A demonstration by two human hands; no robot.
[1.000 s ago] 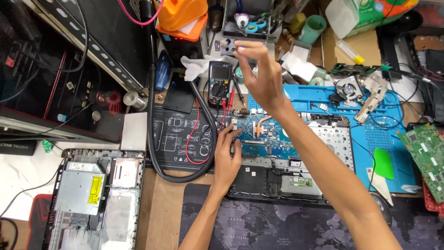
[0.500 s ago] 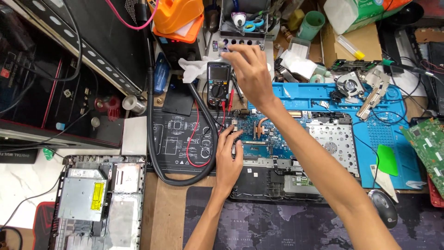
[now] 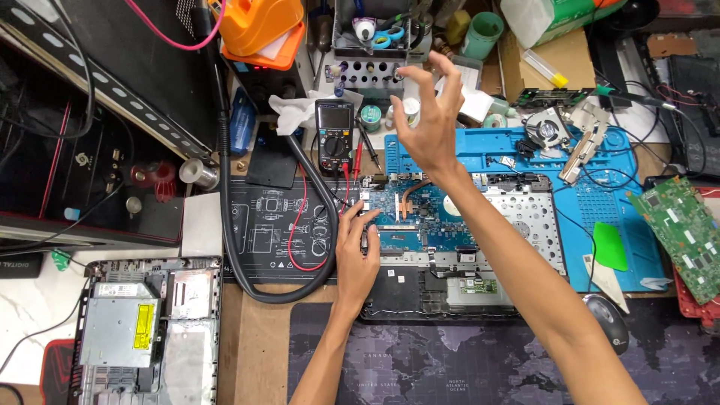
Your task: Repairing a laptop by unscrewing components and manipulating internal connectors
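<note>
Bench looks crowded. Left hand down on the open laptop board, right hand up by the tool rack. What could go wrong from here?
1. The left hand rests bare on the exposed blue motherboard; static or pressure could harm components.
2. The red multimeter lead loops beside that hand; a snag could drag the multimeter onto the board.
3. The right hand reaches with spread fingers toward the crowded tool rack; a knocked tool may drop onto the board below.

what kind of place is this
Most likely an electronics repair bench: an opened laptop with its blue circuit board exposed, a multimeter with red leads, and a blue work mat strewn with parts.
</note>
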